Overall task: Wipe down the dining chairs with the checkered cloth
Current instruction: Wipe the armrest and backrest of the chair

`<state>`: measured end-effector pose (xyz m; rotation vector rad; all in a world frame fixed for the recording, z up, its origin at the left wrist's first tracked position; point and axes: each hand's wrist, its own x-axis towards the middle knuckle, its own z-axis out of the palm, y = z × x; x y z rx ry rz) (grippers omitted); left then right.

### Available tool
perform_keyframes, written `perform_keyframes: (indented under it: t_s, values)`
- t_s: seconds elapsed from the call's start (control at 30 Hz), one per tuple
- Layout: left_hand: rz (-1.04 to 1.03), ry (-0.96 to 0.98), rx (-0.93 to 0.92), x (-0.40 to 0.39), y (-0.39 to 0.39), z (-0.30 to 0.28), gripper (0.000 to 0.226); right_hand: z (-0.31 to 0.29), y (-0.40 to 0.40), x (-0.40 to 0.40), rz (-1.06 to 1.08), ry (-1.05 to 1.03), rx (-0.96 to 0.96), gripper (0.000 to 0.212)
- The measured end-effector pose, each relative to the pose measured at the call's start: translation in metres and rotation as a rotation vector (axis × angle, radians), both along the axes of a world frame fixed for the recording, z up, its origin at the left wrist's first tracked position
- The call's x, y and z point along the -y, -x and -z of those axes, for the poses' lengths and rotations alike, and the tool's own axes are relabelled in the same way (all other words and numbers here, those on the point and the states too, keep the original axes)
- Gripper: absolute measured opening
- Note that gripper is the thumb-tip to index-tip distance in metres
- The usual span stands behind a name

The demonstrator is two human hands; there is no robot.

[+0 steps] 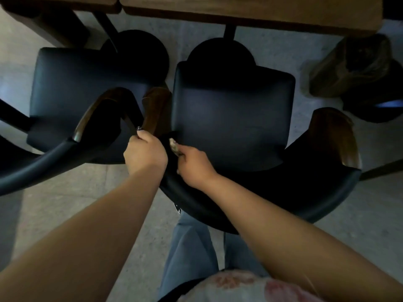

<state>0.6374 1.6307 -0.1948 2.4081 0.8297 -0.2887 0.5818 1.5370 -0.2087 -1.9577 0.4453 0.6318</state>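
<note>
My right hand [196,164]: curled round a bunched scrap of pale, patterned cloth [174,144]; only a small wad shows past my fingertips, too dim to make out the checks.
My left hand [145,153]: fingers closed, gripping where the two chairs meet, just left of my right hand; which armrest it holds I cannot tell.
Right-hand chair with black curved padded back [250,201]: its back rail runs under my right wrist and sweeps off to the right; the cloth sits at its left end, where the back meets the seat corner.
Its black padded seat [231,118]: just beyond my right hand, broad and flat.
Brown glossy wooden armrest [158,107]: just beyond my left hand, between the two seats.
Left-hand black chair [87,83]: beyond and left of my left hand.
Wooden table edge [239,16]: farthest off, above both seats.
Step, as I judge it: working the crevice at the seat's near-left corner.
Doing it well: I should steady the chair with my left hand, open out more cloth, press it into the seam, then draw long overlapping strokes away from me.
Risk: a bunched wad skips spots.
</note>
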Motion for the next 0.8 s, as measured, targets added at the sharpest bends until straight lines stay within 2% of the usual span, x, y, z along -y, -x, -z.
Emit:
perform_keyframes:
  t_s: [0.13,0.23,0.37,0.43,0.53,0.63,0.8]
  values:
    - [0.002,0.022,-0.029,0.0,0.001,-0.004,0.053,-0.002,0.041,0.047,-0.175,0.071,-0.073,0.049]
    - [0.001,0.027,-0.041,0.001,0.002,-0.008,0.052,-0.002,0.05,0.07,-0.209,0.126,-0.168,0.041]
    - [-0.006,0.035,-0.033,0.002,0.003,-0.009,0.051,0.01,0.001,0.044,-0.017,0.099,-0.104,0.03]
    - [-0.009,0.039,-0.01,0.001,0.003,-0.006,0.051,0.015,-0.026,0.014,0.068,0.042,-0.045,0.036]
    - [-0.009,0.017,0.021,0.0,0.002,0.0,0.05,0.023,-0.039,-0.015,0.067,0.017,-0.016,0.043]
    - [-0.01,0.022,0.024,0.001,0.003,0.0,0.047,0.027,-0.019,0.005,0.025,0.011,-0.084,0.048]
    - [-0.04,0.031,0.005,0.002,0.002,-0.002,0.037,0.042,0.012,0.052,-0.152,0.152,-0.311,0.027]
